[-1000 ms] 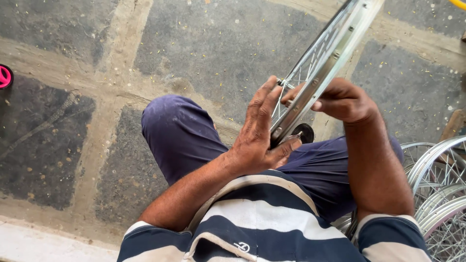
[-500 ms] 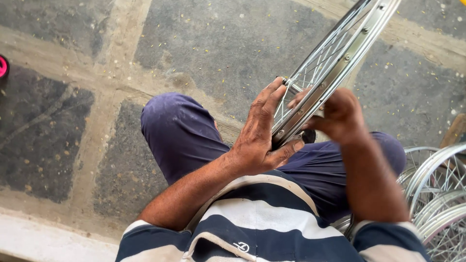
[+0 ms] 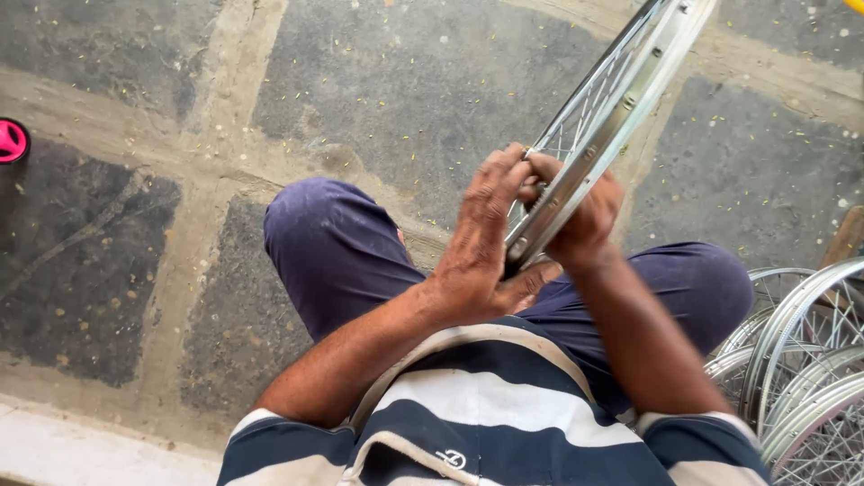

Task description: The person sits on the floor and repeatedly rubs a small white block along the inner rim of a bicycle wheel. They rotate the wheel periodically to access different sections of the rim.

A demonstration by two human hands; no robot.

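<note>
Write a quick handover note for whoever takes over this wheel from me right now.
Left hand: gripping the near side of the spoked wheel rim, fingers up by the spokes.
Right hand: closed on the rim's other side.
The rim stands tilted on edge over the lap.
More rims are stacked at the right on the stone floor.
Done and left: cannot tell from this view.

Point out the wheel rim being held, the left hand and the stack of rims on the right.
wheel rim (image 3: pixel 621 99), head view, on the shiny outer band.
left hand (image 3: pixel 481 247), head view, on the back of the hand.
stack of rims (image 3: pixel 801 378), head view, on a silver rim at the lower right.
</note>
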